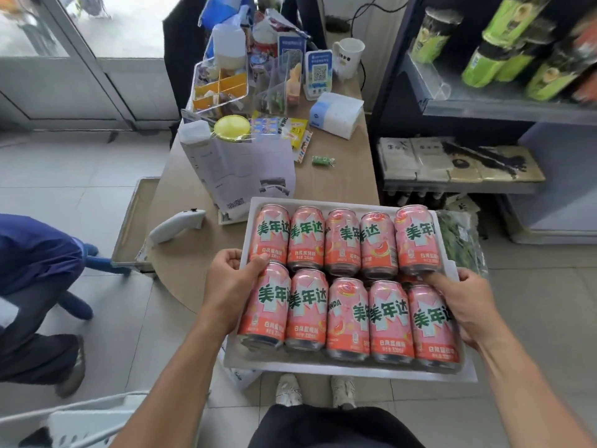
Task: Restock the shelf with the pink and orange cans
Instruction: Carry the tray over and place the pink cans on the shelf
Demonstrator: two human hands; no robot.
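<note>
Cans (347, 305) — two rows of five — fill a white tray (323, 202); left hand (231, 282) and right hand (462, 302) have fingers clamped on its edges.

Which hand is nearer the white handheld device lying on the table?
Left. The left hand grips the left edge of the tray, just right of the device; the right hand grips its opposite edge.

Cans (347, 315) in tray (323, 367), table (339, 179) behind, shelf (484, 109) at right

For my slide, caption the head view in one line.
A tray of pink and orange cans, gripped by the left hand and right hand, beside a cluttered counter.
</note>
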